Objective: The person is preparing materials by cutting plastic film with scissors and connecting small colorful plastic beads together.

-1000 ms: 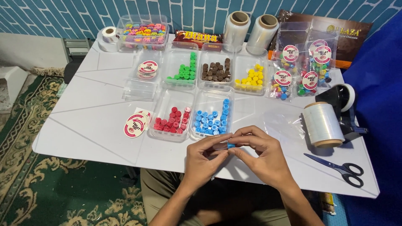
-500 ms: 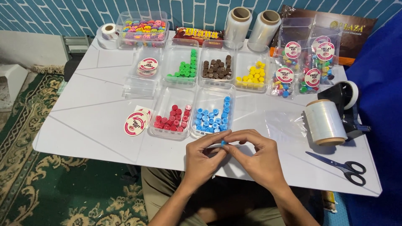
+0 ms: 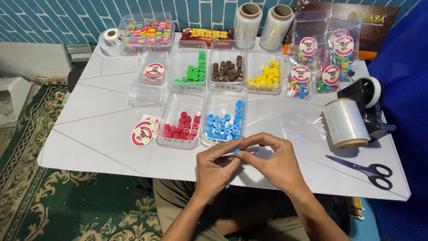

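Blue piece (image 3: 236, 151): small, round, pinched between the fingertips of both hands, held just above the near edge of the white surface (image 3: 98, 134), in front of the tray of blue pieces (image 3: 224, 120).

Left hand (image 3: 214, 172): fingers closed on the blue piece from the left. Right hand (image 3: 272, 163): fingers closed on it from the right, arched over the top. Against the frame half a second ago, both hands sit in nearly the same spot; the piece stays gripped between them, with no clear change in its position.

Tray of red pieces (image 3: 180, 127): just left of the blue tray, unmoved.

Round labels (image 3: 143, 133): left of the red tray, unmoved.

Roll of clear film (image 3: 345, 122): right of the hands, lying on its side.

Scissors (image 3: 363, 167): near the right edge, closed, unmoved.
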